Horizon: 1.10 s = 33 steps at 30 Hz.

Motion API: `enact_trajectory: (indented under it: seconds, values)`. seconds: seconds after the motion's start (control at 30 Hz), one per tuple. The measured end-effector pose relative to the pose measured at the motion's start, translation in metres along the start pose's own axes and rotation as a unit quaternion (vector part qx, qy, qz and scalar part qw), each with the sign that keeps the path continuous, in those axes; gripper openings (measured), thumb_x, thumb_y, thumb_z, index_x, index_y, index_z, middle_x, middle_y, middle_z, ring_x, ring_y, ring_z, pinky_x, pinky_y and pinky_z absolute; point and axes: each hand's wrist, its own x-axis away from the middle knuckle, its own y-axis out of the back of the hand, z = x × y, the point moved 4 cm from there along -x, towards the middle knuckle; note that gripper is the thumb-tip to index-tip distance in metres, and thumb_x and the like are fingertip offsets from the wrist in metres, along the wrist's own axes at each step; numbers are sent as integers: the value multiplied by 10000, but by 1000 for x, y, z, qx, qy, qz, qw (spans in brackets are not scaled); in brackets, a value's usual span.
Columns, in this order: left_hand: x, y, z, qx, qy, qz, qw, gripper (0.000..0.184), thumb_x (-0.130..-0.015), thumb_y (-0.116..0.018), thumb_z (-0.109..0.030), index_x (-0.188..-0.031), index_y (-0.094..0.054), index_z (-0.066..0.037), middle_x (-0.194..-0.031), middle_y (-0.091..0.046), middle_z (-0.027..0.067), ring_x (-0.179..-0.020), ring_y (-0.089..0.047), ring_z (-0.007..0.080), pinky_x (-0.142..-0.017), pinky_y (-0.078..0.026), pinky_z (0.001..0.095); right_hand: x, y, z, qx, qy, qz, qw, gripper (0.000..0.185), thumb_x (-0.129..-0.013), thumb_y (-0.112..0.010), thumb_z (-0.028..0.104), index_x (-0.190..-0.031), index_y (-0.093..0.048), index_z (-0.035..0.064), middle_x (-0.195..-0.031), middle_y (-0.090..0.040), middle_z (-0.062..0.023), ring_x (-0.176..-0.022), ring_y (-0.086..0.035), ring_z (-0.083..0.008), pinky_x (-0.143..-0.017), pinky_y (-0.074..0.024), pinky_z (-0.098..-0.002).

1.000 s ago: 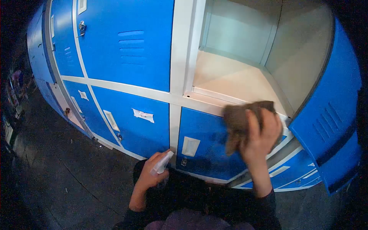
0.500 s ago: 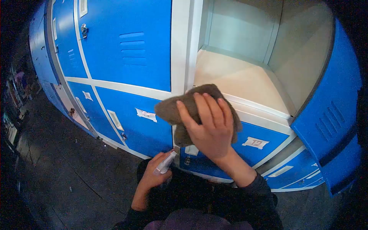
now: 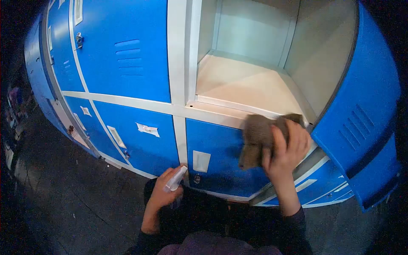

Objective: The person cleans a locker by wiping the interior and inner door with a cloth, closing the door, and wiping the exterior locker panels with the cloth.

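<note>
My right hand [image 3: 289, 151] is closed on a brown cloth [image 3: 259, 136], pressed against the white frame strip below the open compartment [image 3: 246, 80]. Part of the cloth hangs over the upper right of the blue locker door [image 3: 216, 140] beneath. Low in front of my body, my left hand [image 3: 163, 191] grips a spray bottle [image 3: 176, 178] by its white, translucent head. The rest of the bottle is dark and hard to make out. The cloth and hand cover the spot where the label 12 was seen.
An open blue locker door [image 3: 361, 114] swings out on the right. Closed blue doors [image 3: 127, 51] with keys, vents and paper labels fill the left. Dark floor [image 3: 63, 204] lies below, with blurred clutter [image 3: 15, 114] at the far left.
My right hand has wiped the cloth rightward along the frame strip, from the centre post to near the open door's hinge. The view has shifted slightly; my left hand still holds the spray bottle.
</note>
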Motion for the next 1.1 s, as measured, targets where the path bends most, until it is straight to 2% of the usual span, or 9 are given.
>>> enact_trajectory:
  seconds: [0.1,0.17,0.23,0.33,0.53,0.57,0.83,1.03,1.1]
  values:
    - [3,-2,10,57,-2,-1,998,666,-608,-592,24,-1266,-525,-49,-942,-571,123,-840,-594,280,-784,-475,327,-17,-18,40,-48,62,-35,996,351,-779,-574,238,-1126,-603,196,-1199,-544,-118,-1111,-503,-296,-952,-324,-483]
    - [1,3,4,54,-7,-17,998,659,-607,-593,25,-1260,-526,-34,-943,-572,123,-853,-596,268,-785,-474,324,-30,-36,77,-79,75,-87,990,290,-808,-559,198,-1090,-599,251,-1179,-566,-79,-1085,-538,-249,-917,-361,-450]
    - [2,3,0,70,3,-24,997,650,-609,-595,22,-1254,-527,-21,-945,-573,123,-862,-598,256,-785,-473,319,-52,-40,109,-58,106,-40,992,255,-832,-525,233,-1077,-595,237,-1180,-572,-87,-1113,-528,-233,-936,-363,-416]
    - [-1,6,-2,89,20,-25,996,634,-615,-597,15,-1245,-533,-12,-950,-574,120,-866,-598,237,-783,-473,309,-65,-46,134,-62,100,-65,991,246,-825,-521,201,-1056,-598,170,-1217,-562,-98,-1116,-528,-216,-959,-371,-399]
    - [3,7,-6,61,16,-26,998,619,-624,-588,17,-1241,-537,-3,-973,-568,112,-879,-599,210,-780,-473,286,-58,-31,110,-167,64,-46,983,257,-768,-605,198,-1020,-625,151,-1179,-573,-104,-1116,-530,-222,-957,-378,-404]
    - [2,7,-4,59,14,-23,998,616,-627,-584,20,-1241,-535,2,-981,-565,111,-884,-600,206,-778,-473,286,-53,-29,99,-172,65,-26,983,310,-746,-631,205,-1051,-615,152,-1191,-560,-108,-1120,-530,-244,-964,-363,-442]
    - [2,8,17,149,35,-50,987,605,-646,-556,50,-1249,-524,19,-1030,-556,115,-916,-605,202,-772,-476,287,8,9,-13,-68,-35,-7,997,404,-708,-612,185,-1102,-551,120,-1248,-502,-178,-1186,-447,-357,-994,-299,-528]
    - [1,9,8,83,12,-24,996,622,-631,-579,43,-1251,-525,15,-995,-572,106,-902,-598,197,-783,-470,294,-7,-4,8,-39,-10,-32,999,358,-731,-597,232,-1067,-557,115,-1193,-521,-163,-1112,-492,-343,-961,-325,-520]
    - [1,7,3,75,8,-20,997,633,-622,-588,40,-1251,-525,15,-982,-577,105,-898,-595,196,-788,-467,297,-23,-20,38,-49,64,-46,996,308,-771,-582,234,-1062,-566,130,-1133,-541,-138,-1080,-515,-305,-925,-360,-499]
